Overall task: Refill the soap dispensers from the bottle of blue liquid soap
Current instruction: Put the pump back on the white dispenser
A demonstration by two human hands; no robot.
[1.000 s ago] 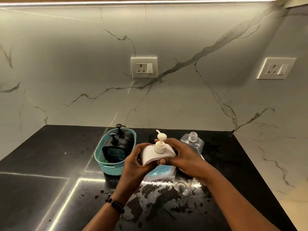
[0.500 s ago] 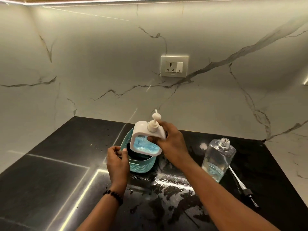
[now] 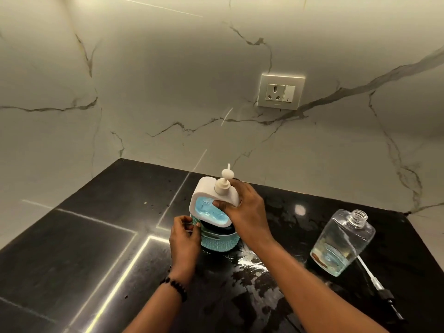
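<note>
A: Holding what, in the middle of the frame?

B: A white soap dispenser (image 3: 211,200), full of blue soap behind its clear front. Gripped by the right hand (image 3: 242,210), thumb on the blue window, fingers curled round the back. White pump on top, pointing up.

A: Up in the air or down?

B: Bottom end dipping into the teal basket (image 3: 217,241). Something dark inside the basket too, mostly hidden. Hard to tell what.

A: And the left hand (image 3: 183,236)?

B: Just left of the basket, fingertips pinching its rim. Black bead bracelet (image 3: 176,286) on that wrist.

A: Where is the soap bottle (image 3: 342,243)?

B: Right side of the frame, well apart from the basket. Clear, standing on the black counter (image 3: 72,236), cap off, neck open. Only a little blue soap left at the bottom.

A: Anything beside it?

B: A pump with a long white tube (image 3: 374,282), lying flat on the counter at the lower right, just by the bottle.

A: Counter dry?

B: No. Wet and shiny patches in front of the basket, small drops around.

A: Behind all that?

B: Marble wall with grey veins. One wall socket (image 3: 280,90) in the upper right.
</note>
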